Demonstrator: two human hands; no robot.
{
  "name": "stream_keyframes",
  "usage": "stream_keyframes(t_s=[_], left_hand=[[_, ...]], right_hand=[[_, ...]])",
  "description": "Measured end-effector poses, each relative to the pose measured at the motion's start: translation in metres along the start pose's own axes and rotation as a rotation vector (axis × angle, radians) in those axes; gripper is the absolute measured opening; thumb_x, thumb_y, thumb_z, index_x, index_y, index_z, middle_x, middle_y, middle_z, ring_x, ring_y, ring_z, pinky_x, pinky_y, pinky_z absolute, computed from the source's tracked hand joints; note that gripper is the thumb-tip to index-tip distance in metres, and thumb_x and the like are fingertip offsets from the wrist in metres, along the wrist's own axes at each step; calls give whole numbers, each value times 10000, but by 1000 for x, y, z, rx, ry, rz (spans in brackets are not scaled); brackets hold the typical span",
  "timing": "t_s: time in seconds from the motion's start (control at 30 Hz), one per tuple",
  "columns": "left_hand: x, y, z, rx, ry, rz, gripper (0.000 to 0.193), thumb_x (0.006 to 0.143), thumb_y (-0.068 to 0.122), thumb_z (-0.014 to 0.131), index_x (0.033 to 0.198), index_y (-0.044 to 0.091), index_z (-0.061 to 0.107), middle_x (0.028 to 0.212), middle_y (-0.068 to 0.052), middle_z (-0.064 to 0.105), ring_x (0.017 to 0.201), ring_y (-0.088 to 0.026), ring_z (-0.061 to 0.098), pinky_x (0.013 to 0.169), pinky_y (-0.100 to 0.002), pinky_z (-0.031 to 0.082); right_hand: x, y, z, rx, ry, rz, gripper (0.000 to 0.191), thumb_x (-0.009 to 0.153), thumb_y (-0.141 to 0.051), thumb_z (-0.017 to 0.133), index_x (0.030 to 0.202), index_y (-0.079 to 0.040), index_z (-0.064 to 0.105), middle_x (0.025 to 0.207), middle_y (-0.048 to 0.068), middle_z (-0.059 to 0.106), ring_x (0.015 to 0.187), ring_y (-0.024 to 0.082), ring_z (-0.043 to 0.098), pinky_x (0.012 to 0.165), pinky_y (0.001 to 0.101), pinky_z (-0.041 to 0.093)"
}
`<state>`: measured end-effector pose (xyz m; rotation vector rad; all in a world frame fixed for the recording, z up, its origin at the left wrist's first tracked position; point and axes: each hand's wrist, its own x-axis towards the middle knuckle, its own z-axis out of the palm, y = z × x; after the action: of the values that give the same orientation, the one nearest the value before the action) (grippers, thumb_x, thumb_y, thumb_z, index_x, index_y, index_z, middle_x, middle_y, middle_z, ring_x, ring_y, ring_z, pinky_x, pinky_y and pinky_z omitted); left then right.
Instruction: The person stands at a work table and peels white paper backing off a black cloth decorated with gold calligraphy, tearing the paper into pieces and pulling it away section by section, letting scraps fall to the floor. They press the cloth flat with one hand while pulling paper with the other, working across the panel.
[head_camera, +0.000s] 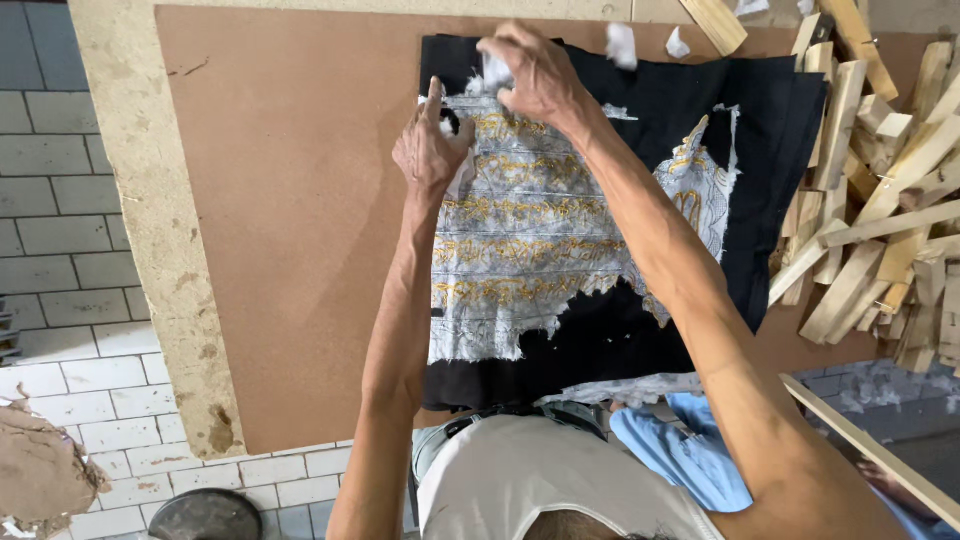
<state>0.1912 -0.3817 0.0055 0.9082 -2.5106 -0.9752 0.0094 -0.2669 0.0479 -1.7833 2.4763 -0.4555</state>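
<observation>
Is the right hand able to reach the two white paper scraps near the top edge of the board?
Probably yes: the right hand is close beside the white scraps, with nothing between them.
</observation>
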Motion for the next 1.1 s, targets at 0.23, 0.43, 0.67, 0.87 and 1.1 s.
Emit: stream_keyframes(t_s=[0.23,0.43,0.67,0.87,1.1], left_hand=[[7,6,-12,40,-132,-23,835,808,429,746,1554,189,458,1094,-142,729,914,-347,728,683,-510,566],[3,10,-14,105,-96,39,850,764,474,778,1506,181,484,1139,-152,702,929,-346,729,694,-505,575],[3,14,-12,135,-83,60,880,731,479,792,1488,144,492,1066,-168,695,852,-368,712,638,-518,557],[-7,32,1,177,-131,227,761,924,379,680,1587,91,443,1010,-117,711,724,-257,705,516,-423,530],[2,43,7,282,-309,304,1122,739,833,712,1515,70,444,953,-148,733,667,-264,693,476,-434,497]], right_hand=[[12,-25,5,117,144,-275,316,750,-279,832,1030,-147,769,945,52,738,807,220,707,658,336,589],[-5,-6,15,155,-65,-196,208,1028,-218,781,863,-92,775,760,53,707,665,190,673,606,334,564],[-86,48,-38,199,19,-12,189,1021,-252,750,986,-67,762,1007,72,729,962,214,703,859,384,585],[-72,29,-38,-18,121,-193,546,787,-459,804,1123,-29,776,1151,158,698,1033,268,652,867,427,549],[-89,46,-21,129,35,-89,68,937,-11,707,914,-63,745,874,85,731,822,217,723,737,357,598]])
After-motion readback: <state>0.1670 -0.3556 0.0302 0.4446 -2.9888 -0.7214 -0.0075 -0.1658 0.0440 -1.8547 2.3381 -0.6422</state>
